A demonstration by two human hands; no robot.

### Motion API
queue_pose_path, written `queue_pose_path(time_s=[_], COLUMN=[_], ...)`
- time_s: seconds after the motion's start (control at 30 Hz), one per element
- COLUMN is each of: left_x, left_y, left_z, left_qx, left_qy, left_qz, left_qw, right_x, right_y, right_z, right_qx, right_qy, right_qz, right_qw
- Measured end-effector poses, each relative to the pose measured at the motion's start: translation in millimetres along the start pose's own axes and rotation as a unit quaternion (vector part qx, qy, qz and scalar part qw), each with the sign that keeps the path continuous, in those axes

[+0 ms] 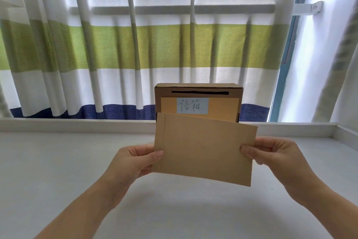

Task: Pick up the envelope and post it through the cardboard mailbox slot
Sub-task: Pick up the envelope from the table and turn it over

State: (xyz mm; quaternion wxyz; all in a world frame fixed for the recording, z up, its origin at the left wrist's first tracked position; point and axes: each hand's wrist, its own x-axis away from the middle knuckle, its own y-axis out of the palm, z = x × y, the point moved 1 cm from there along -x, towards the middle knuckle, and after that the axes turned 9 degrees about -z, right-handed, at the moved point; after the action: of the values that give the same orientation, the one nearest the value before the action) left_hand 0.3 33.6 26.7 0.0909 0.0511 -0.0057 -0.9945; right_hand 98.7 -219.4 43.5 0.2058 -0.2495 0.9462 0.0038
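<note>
A brown paper envelope [203, 147] hangs in the air above the white table, held flat-on to me and slightly tilted. My left hand [133, 159] pinches its left edge and my right hand [275, 153] pinches its right edge. Behind it stands the cardboard mailbox [235, 99], upright at the table's far edge. A dark horizontal slot [199, 92] runs across the box near its top, above a white label with handwritten characters [192, 105]. The envelope's upper edge covers the lower part of the box and sits below the slot.
The white table [58, 171] has a raised rim [77, 124] along its far side and right side. A striped curtain [135, 45] in blue, white and green hangs behind the box. A blue window frame [280, 87] stands at the right.
</note>
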Motion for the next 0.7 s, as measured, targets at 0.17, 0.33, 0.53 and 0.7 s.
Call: queue_pose_path(time_s=[0.17,0.33,0.53,0.7], left_x=[0.6,1.2,0.4,0.5], left_y=[0.9,1.9,-0.2,0.8], left_z=[-1.3,-1.9,0.1,8.5], left_qx=[0.006,0.003,-0.025,-0.118], left_qy=[-0.028,-0.038,-0.012,0.085], left_qz=[-0.011,-0.015,0.02,0.061], left_qw=[1.0,0.999,0.999,0.987], right_x=[-1.1,-0.3,-1.1,0.5], right_y=[-4.6,-3.2,-4.6,-7.2], right_z=[9.2,9.7,6.7,-0.1], right_qx=[0.022,0.03,0.023,0.001], right_qy=[0.061,0.073,0.054,0.039], right_qz=[0.005,0.006,-0.004,-0.042], right_qw=[0.998,0.997,0.998,0.998])
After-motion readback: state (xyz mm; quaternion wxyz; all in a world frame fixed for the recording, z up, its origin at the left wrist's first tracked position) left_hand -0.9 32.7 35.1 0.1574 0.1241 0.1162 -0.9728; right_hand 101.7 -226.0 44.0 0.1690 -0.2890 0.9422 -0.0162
